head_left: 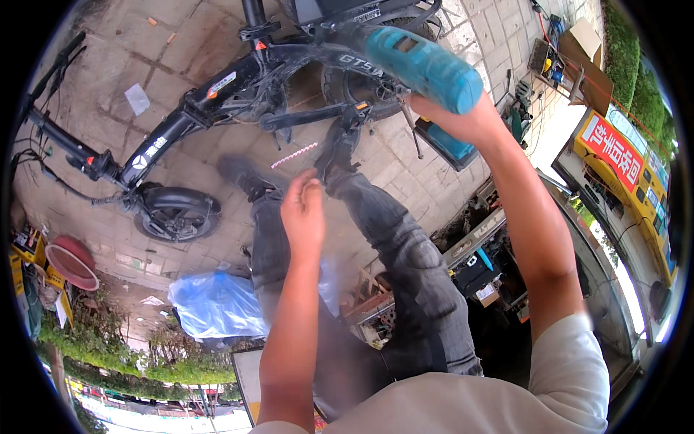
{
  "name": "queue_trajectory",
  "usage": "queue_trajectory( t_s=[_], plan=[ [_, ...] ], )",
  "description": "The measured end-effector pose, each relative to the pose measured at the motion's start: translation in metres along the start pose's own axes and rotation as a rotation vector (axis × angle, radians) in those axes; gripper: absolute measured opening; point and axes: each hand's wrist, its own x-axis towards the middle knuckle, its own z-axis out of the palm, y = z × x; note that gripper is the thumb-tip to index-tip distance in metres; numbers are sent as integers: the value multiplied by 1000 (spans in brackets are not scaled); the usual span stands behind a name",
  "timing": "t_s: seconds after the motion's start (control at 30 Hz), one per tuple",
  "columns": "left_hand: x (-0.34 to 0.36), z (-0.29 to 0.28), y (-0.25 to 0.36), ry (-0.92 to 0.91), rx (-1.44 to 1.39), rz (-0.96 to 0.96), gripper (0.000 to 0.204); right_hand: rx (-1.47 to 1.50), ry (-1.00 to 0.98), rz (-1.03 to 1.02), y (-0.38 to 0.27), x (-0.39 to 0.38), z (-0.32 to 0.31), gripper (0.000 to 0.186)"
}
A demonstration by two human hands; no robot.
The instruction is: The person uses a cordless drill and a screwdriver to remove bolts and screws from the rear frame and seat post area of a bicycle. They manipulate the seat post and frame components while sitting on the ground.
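My right hand grips a teal cordless power tool, its body raised across the rear of a black folding electric bike, with a teal battery base below the hand. My left hand is held low over my legs with fingers curled; whether anything is in them is hidden. A pink-and-white twisted strip appears just beyond that hand, near my dark shoes.
Bike wheel at left; red tub and boxes at far left. A blue plastic-covered bundle lies beside my legs. Tool clutter, cardboard, a cart of parts and a yellow sign board stand at right.
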Motion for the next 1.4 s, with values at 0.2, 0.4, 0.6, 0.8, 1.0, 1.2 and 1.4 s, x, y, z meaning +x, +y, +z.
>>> queue_trajectory(
  t_s=[0.2, 0.4, 0.6, 0.8, 1.0, 1.2, 1.4],
  plan=[
    [27, 3, 22, -288, 180, 26, 34, -14, 35, -283, 25, -2, 20, 79],
    [48, -17, 79, -469, 714, 474, 40, -2, 107, -323, 45, 4, 29, 75],
    [66, -25, 109, -638, 1044, 688, 43, -55, 122, -482, 53, 15, 27, 67],
    [78, -45, 110, -602, 1229, 893, 44, -255, 140, -755, 78, 30, 26, 61],
    [67, -66, 115, -569, 1278, 1005, 47, -434, -11, -591, 36, 44, 18, 51],
    [42, -94, 117, -714, 1225, 948, 56, -442, -248, -467, 4, 40, 5, 46],
    [52, -116, 109, -727, 1228, 905, 49, -325, -46, -551, 24, 30, -1, 47]
  ],
)
